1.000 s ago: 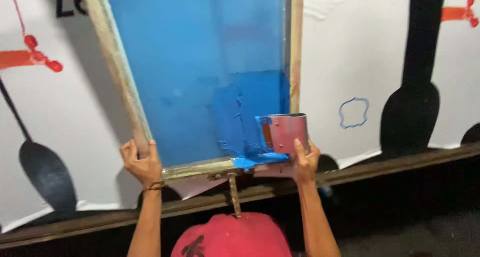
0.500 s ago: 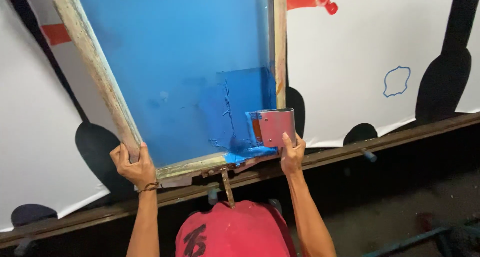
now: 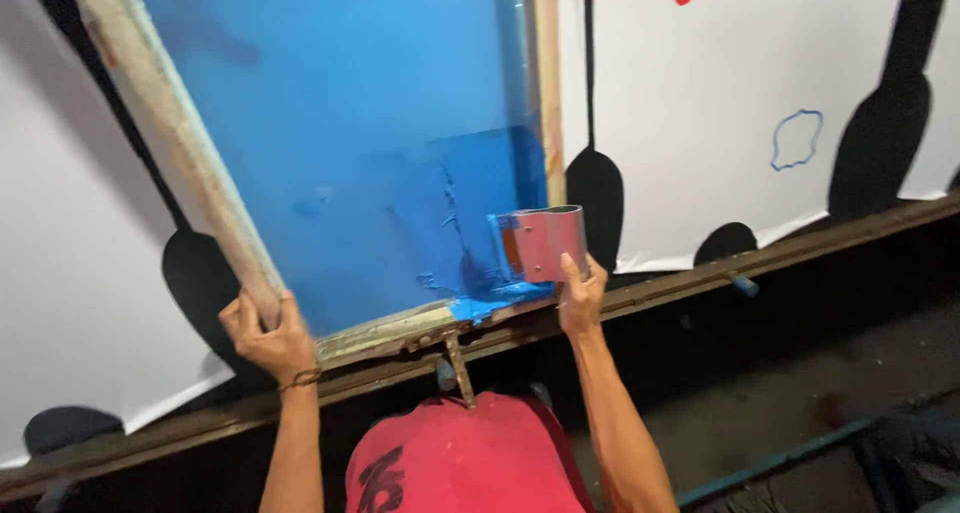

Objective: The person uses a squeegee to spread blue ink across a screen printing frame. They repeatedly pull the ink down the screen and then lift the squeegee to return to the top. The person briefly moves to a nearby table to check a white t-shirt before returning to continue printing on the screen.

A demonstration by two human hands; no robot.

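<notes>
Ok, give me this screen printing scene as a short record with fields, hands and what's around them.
Left hand: grips the near left corner of the wooden frame.
Right hand: holds the pink squeegee at the near right corner.
Screen: blue mesh, wet blue ink pooled near the squeegee.
Under the frame: white sheets with black shapes, a red mark, a blue outline.
Foreground: red cap.

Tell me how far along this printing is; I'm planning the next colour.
Done: black and red shapes and a blue outline already sit on the white sheet. In hand: left hand grips the screen frame, right hand holds the squeegee by pooled blue ink. What remains cannot be told.
</notes>
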